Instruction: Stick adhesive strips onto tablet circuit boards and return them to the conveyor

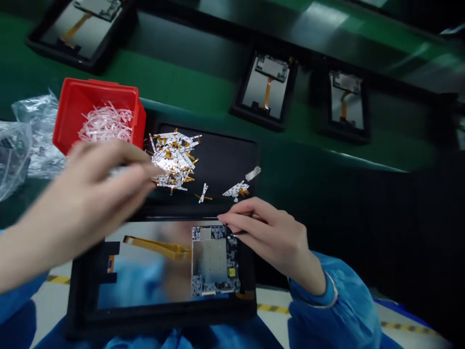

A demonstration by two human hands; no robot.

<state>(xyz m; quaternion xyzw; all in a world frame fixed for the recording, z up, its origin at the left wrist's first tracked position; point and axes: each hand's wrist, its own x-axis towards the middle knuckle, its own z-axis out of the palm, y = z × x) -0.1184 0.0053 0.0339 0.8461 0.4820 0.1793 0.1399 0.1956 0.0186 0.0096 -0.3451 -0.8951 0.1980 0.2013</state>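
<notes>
A black tray lies close in front of me with a shiny panel, an orange flex cable and a circuit board in it. My right hand rests at the board's top right corner, fingers pinched together on something I cannot make out. My left hand is raised and blurred over the tray's far left, fingers closed round a thin pale strip, near the red bin.
The red bin holds white strips. A black mat behind the tray bears a heap of small flex parts. Clear plastic bags lie at left. Several more trays with panels sit on the green belt.
</notes>
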